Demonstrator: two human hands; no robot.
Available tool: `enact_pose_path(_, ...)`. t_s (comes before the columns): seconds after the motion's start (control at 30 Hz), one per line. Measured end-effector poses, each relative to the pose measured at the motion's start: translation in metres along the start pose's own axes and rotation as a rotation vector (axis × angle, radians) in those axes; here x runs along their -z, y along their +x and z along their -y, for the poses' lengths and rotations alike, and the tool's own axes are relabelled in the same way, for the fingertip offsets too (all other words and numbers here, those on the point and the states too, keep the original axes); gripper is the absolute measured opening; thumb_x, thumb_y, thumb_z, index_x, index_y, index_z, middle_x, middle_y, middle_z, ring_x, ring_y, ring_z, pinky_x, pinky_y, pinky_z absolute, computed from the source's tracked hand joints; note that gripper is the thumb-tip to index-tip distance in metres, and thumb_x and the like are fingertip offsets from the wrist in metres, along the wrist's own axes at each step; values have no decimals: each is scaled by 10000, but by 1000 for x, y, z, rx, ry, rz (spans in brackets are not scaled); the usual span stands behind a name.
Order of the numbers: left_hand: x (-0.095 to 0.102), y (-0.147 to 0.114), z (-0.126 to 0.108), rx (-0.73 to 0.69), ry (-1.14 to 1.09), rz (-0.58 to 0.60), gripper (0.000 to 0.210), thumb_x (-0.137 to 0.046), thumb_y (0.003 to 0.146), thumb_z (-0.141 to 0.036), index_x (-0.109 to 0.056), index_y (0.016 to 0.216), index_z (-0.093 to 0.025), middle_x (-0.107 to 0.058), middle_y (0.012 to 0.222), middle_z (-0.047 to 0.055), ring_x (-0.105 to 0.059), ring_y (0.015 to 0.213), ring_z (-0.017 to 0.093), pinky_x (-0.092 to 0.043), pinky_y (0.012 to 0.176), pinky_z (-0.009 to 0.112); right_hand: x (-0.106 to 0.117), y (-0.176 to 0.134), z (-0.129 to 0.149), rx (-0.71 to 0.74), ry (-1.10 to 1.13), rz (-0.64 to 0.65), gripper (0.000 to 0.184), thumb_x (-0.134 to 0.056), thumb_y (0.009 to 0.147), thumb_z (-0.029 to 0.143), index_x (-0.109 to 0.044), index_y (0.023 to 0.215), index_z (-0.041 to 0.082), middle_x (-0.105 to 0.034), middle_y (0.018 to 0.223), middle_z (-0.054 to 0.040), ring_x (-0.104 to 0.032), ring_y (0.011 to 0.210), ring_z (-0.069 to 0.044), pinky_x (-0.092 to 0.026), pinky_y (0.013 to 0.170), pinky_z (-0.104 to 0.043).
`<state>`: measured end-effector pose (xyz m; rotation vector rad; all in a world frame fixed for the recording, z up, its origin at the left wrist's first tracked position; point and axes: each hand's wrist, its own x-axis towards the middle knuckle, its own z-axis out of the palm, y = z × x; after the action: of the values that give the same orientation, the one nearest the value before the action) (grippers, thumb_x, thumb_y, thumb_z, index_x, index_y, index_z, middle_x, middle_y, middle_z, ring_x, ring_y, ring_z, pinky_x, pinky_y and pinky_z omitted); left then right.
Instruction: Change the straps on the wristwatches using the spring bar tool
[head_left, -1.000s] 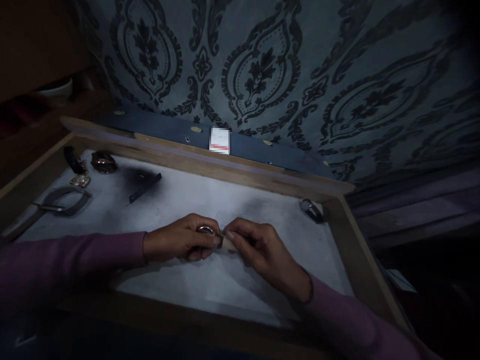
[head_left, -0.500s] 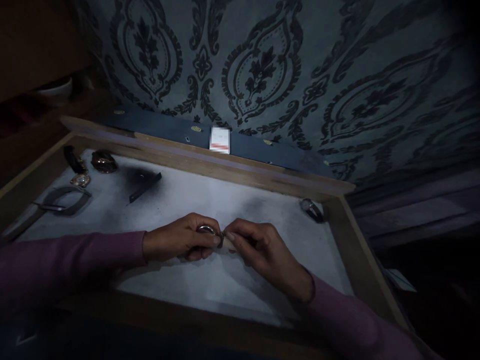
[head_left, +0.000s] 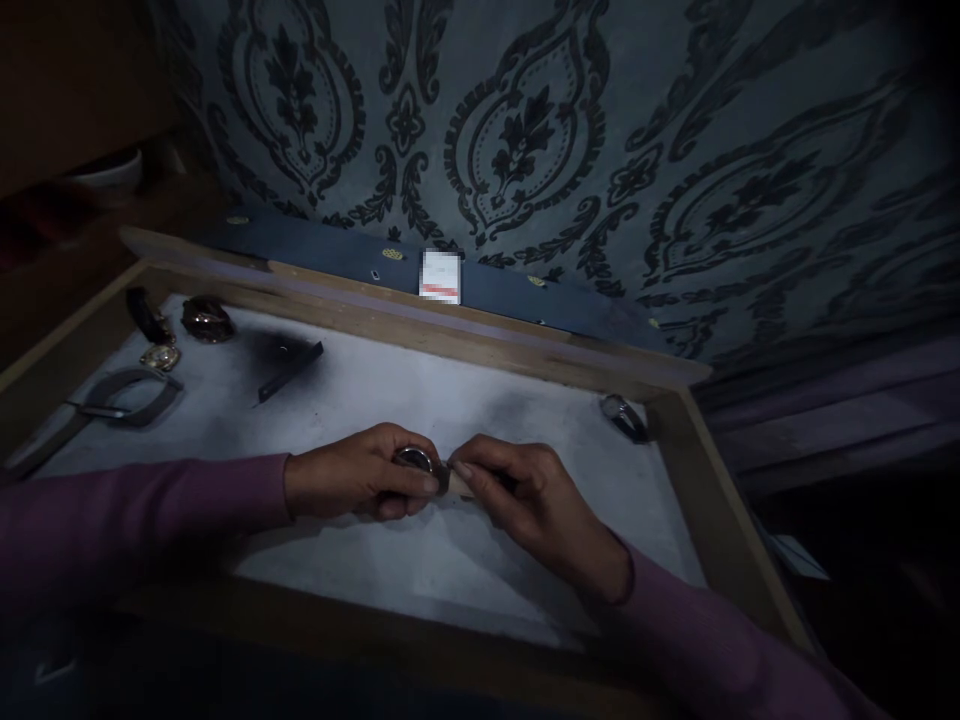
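A wristwatch [head_left: 415, 458] with a round silver case is gripped in my left hand [head_left: 375, 472], its thumb and fingers closed around the case. From the case a short strap part [head_left: 457, 485] reaches to the right, dark near the case and pale further on. My right hand [head_left: 529, 490] pinches that end between thumb and fingertips. Both hands meet in the middle, above the white bottom of a wooden drawer-like tray [head_left: 720, 520]. The exact fingertip contact is too dark to make out.
In the tray's left end lie a gold-coloured watch [head_left: 160, 355], a brown object [head_left: 208, 320], a grey strapped watch [head_left: 135, 398] and a dark thin bar [head_left: 291, 373]. Another watch [head_left: 624, 418] lies at the right. Behind the rim stands a small white card [head_left: 439, 277].
Both hands stay nearly in place. The watch case is turned slightly, showing more of its face, and the dark strap part between the hands is a little more visible.
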<state>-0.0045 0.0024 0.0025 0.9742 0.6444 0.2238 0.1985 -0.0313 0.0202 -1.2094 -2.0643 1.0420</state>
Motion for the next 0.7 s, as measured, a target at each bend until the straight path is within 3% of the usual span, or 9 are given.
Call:
enact_pose_path(0.2, 1, -2, -5, 29, 5, 29, 114, -635, 757, -244, -566, 792, -160, -499, 523, -70, -346, 393, 51, -194, 375, 186, 0, -1, 0, 8, -28, -18, 220, -486, 919, 188, -651, 778, 161, -580, 609, 14, -495, 523, -95, -360, 498, -227)
enact_pose_path(0.7, 3, -1, -4, 38, -41, 13, 165, -655, 748, -260, -532, 782, -154, -532, 597, -42, -375, 415, 49, -198, 380, 191, 0, -2, -1, -3, -48, 3, 240, -476, 934, 220, -649, 779, 158, -615, 629, -8, -512, 529, -109, -366, 509, -227)
